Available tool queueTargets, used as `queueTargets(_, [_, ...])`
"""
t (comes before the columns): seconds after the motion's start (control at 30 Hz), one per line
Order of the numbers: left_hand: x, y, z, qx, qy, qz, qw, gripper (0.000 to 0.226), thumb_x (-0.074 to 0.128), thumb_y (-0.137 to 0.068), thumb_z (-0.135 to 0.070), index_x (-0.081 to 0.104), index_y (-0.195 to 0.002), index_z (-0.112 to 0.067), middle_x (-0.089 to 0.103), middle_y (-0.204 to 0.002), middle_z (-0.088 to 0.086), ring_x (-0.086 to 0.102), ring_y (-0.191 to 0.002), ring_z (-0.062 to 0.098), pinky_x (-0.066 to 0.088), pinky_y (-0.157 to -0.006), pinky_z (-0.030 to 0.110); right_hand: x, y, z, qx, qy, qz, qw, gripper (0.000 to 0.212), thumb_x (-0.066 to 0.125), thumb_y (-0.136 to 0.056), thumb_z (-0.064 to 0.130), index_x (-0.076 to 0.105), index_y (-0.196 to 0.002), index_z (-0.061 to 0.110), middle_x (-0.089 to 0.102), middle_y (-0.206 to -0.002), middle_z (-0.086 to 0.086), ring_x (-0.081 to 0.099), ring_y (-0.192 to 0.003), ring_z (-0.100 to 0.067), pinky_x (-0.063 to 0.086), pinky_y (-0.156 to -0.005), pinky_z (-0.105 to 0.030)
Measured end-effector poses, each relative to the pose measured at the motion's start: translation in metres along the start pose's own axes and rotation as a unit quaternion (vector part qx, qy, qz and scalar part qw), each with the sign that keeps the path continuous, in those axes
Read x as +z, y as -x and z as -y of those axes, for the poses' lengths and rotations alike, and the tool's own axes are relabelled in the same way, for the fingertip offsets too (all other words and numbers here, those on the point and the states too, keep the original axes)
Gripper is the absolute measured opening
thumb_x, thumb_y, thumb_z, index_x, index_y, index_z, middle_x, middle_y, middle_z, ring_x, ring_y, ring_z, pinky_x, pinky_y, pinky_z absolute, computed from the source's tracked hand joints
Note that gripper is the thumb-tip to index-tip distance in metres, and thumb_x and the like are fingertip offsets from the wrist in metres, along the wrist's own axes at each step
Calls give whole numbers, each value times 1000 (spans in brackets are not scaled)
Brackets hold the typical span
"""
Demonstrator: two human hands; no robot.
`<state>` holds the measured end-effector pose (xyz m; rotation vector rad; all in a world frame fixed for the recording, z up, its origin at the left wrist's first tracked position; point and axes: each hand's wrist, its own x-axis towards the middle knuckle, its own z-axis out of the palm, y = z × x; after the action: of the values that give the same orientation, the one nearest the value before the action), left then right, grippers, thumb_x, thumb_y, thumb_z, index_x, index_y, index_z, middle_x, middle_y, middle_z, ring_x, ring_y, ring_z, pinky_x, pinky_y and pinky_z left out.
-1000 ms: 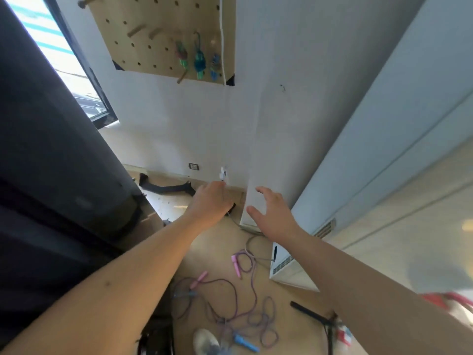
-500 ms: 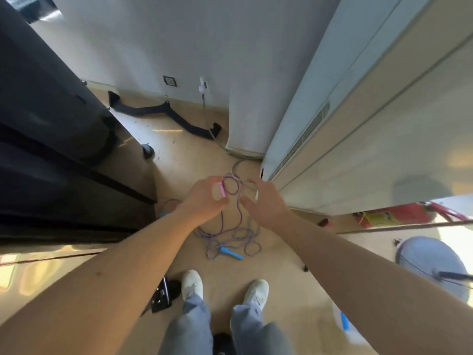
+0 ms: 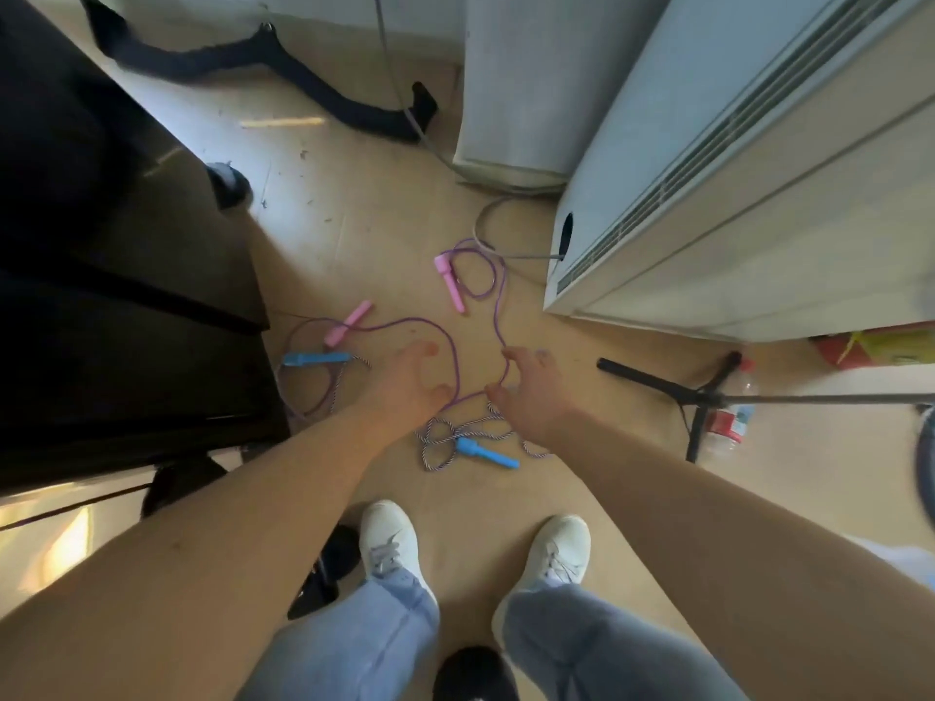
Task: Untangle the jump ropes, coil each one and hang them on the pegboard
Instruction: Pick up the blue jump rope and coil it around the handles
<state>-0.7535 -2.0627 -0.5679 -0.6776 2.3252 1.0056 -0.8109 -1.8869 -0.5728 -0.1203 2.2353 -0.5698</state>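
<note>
Two jump ropes lie tangled on the wooden floor in front of my feet. The purple rope (image 3: 498, 316) has two pink handles, one (image 3: 449, 283) further away and one (image 3: 348, 323) to the left. The blue-and-white rope (image 3: 440, 440) has one blue handle (image 3: 486, 453) near my shoes and another (image 3: 316, 358) at the left beside the black furniture. My left hand (image 3: 410, 387) and my right hand (image 3: 531, 392) reach down over the tangle with fingers spread, holding nothing. The pegboard is out of view.
Black furniture (image 3: 101, 275) stands close on the left. A white floor unit with a vent (image 3: 708, 159) blocks the right. A grey cable (image 3: 485, 225) runs into it. A black stand (image 3: 698, 397) and a plastic bottle (image 3: 728, 422) lie at right. A black sleeve-like object (image 3: 283, 68) lies by the wall.
My view has tilted down from the wall and pegboard to the floor. Both hands have dropped towards the tangled ropes and now hover just over them.
</note>
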Motion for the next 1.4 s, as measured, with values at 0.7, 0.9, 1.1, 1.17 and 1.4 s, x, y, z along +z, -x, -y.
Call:
queueTargets(0.7, [218,-208,194,-105,-191,49,975,72,73,-72,-35,44,-137,-39,29,-146,3,22,-141,37,30,-114,50,205,-237,-126,-6,158,56,986,70,58,-88,44,33,-151,26,30,-150,-14,23,-139,-41,28,-114,-49])
queueTargets(0.9, [224,-216,194,-69,-181,-18,981,43,63,-84,-10,60,-126,-18,54,-127,14,55,-116,34,46,-97,38,214,-237,-125,-49,218,49,974,51,57,-88,26,45,-136,15,38,-133,-16,33,-129,-36,37,-106,-45])
queueTargets(1.1, [235,-210,152,-96,115,-17,989,30,72,-83,-11,69,-113,-15,67,-94,1,66,-97,20,44,-80,21,206,-219,-137,-119,224,57,966,90,74,-69,63,39,-143,26,38,-137,-10,32,-132,-31,36,-111,-44])
queueTargets(1.17, [234,-212,138,-93,216,-11,972,31,68,-83,-5,67,-111,-17,64,-90,0,64,-92,20,47,-84,24,209,-213,-146,-112,246,38,962,98,77,-59,70,38,-139,27,37,-132,-8,32,-128,-29,41,-106,-48])
queueTargets(1.4, [217,-205,169,25,-14,-90,996,48,62,-77,1,65,-118,-25,55,-121,3,59,-107,23,47,-99,33,210,-206,-165,-44,289,28,956,71,68,-79,61,46,-133,20,42,-134,-8,34,-133,-29,43,-101,-48])
